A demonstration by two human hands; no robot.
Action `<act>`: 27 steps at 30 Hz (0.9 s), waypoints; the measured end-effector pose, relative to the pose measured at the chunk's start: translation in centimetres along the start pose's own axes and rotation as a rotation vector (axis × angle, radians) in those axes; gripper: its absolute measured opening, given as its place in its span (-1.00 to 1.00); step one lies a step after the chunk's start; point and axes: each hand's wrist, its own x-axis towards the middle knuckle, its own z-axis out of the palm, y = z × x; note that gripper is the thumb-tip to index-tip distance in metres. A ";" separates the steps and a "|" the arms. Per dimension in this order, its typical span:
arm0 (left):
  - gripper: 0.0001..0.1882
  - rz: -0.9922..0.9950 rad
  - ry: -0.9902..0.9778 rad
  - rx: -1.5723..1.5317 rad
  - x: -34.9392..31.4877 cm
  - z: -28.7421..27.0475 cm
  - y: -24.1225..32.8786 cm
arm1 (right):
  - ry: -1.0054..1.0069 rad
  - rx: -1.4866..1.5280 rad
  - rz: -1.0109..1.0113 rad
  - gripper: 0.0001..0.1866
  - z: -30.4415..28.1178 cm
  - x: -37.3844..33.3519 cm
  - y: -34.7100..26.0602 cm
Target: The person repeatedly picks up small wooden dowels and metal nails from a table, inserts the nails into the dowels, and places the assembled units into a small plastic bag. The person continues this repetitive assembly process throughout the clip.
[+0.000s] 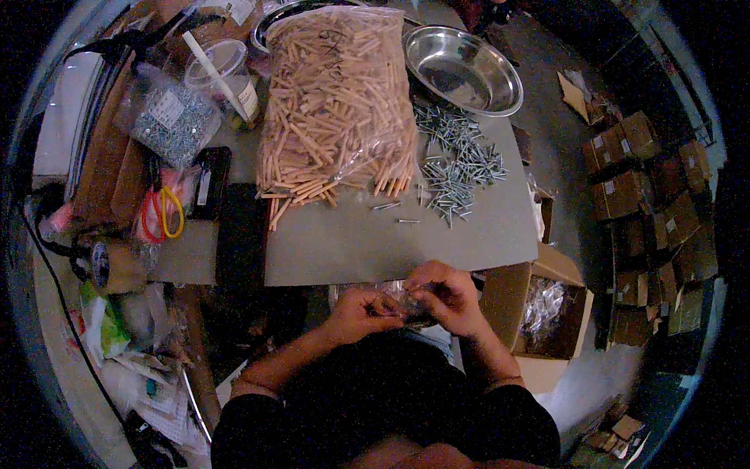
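Note:
My left hand (361, 314) and my right hand (448, 298) are close together just below the table's front edge, in front of my body. The fingers of both are bent and pinched on a small clear plastic bag (408, 298); its contents are too dark to make out. Beyond them on the grey table lie a couple of loose screws (408, 221). A large clear bag of wooden dowels (340, 102) lies farther back, its open end toward me with dowels spilling out. To its right spreads a pile of silver screws (462, 168).
A steel bowl (500, 98) stands at the back right. At left are a bag of small metal parts (173, 125), scissors with red and yellow handles (164, 213) and a plastic tub (242, 98). An open carton (508, 309) holds clear bags at right; cartons (621, 195) are stacked beyond.

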 end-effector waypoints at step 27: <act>-0.73 0.063 0.035 0.146 0.5 1.1 -1.8 | 0.443 -0.959 0.211 -0.76 -3.4 3.5 3.4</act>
